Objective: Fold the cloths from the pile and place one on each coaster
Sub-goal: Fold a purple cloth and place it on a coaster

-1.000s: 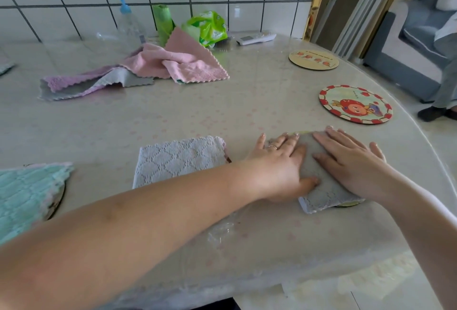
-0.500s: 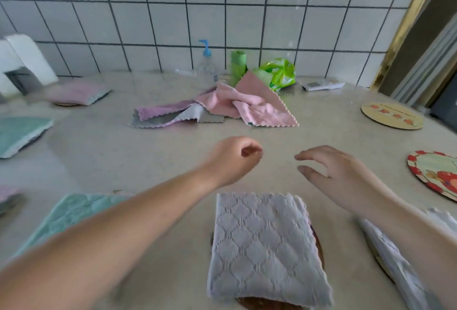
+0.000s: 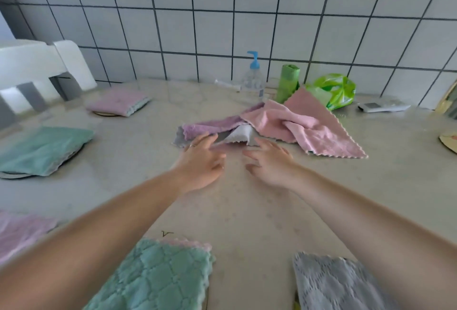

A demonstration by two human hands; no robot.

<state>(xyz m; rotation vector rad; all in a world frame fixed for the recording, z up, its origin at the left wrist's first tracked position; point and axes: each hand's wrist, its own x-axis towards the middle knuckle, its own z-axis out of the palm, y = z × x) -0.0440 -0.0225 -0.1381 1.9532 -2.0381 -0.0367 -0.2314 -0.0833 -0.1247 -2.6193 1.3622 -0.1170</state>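
Note:
The pile of unfolded cloths (image 3: 291,124) lies at the back middle of the table: a pink one on top, a purple-and-grey one (image 3: 210,128) stretched out to its left. My left hand (image 3: 201,161) and my right hand (image 3: 268,161) hover side by side just in front of the pile, fingers spread and holding nothing. The left fingertips are at the edge of the purple-and-grey cloth. Folded cloths lie around: green (image 3: 158,275) and grey (image 3: 331,285) nearest me, green (image 3: 42,149), pink (image 3: 118,103) and pink (image 3: 19,233) at the left.
A pump bottle (image 3: 253,82), a green roll (image 3: 288,82), a green bag (image 3: 333,90) and a remote (image 3: 382,106) stand along the tiled wall behind the pile. A bare coaster's edge (image 3: 448,142) shows at the far right. A white chair back (image 3: 37,67) is at the left.
Both hands left the folded grey cloth on its coaster at the right and reached forward to the pile. The left hand, loosely curled half a second ago, has spread its fingers.

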